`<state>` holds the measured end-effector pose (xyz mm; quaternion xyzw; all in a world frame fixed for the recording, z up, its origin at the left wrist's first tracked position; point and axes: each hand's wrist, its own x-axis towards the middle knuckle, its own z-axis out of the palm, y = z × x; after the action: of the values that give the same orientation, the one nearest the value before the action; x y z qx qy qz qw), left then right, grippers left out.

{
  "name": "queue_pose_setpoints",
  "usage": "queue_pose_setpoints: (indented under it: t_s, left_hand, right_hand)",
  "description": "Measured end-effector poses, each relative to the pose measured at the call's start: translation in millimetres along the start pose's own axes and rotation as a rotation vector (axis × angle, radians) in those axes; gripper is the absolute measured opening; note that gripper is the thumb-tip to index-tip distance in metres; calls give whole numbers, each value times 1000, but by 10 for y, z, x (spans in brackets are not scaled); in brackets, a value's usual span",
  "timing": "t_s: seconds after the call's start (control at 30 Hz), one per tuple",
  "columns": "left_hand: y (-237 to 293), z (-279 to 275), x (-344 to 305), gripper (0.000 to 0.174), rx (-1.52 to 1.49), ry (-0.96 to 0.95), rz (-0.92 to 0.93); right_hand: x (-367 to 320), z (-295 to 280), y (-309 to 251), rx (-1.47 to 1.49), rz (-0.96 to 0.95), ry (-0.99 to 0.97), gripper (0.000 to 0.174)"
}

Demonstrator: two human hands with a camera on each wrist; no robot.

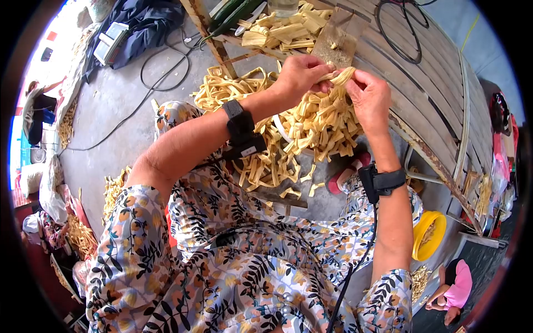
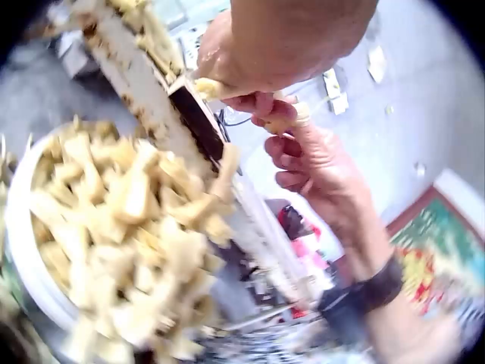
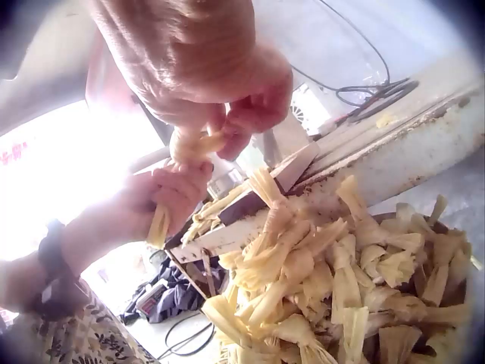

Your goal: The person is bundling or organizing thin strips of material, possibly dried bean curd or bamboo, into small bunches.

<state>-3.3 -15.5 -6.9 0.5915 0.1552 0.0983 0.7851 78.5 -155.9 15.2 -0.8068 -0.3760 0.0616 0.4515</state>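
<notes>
In the head view, my left hand [image 1: 302, 75] and right hand [image 1: 370, 100] meet over a heap of knotted yellow strips [image 1: 327, 125]. Between them is a pale yellow, flat, fibrous strip [image 1: 345, 75], pinched by the fingers of both hands. The right wrist view shows the strip [image 3: 198, 145] bent round at the fingertips, one end [image 3: 158, 226] hanging below the left hand [image 3: 170, 193]. The heap fills a white tub [image 2: 21, 220], whose rim shows in the left wrist view. Some knotted pieces [image 1: 261, 169] lie just outside it.
A slatted bench [image 1: 416, 94] with a rusty edge stands ahead, bearing a small board [image 1: 337, 41], flat strips [image 1: 288, 30] and a black cable [image 1: 408, 33]. Long loose strips [image 1: 222, 89] hang at its left corner. A yellow bucket [image 1: 427, 236] stands at right; a person in pink [image 1: 458, 286] is beyond.
</notes>
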Motion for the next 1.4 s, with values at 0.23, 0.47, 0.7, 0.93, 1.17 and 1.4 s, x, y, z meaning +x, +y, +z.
queue_pose_setpoints:
  t_s: [0.23,0.47,0.7,0.93,1.17,1.4]
  left_hand:
    - [135,-30,-48,22,717,-125,475]
    - [8,-10,-7,29,621,-148,376]
    - [3,-55,89,20,90,-144,-91]
    - [87,-70,24,21,587,-47,373]
    - [73,-15,13,21,838,-29,539]
    - [75,-57,90,17,292,-63,68]
  right_hand:
    - [37,74,95,358,276,-167,11]
    - [-43,202,57,67,177,-27,9]
    - [-98,258,2,215,107,38,6]
    - [1,177,49,298,173,22,8]
    - [-20,216,53,29,8,6,9]
    - [-41,305,-38,159,99,91,6]
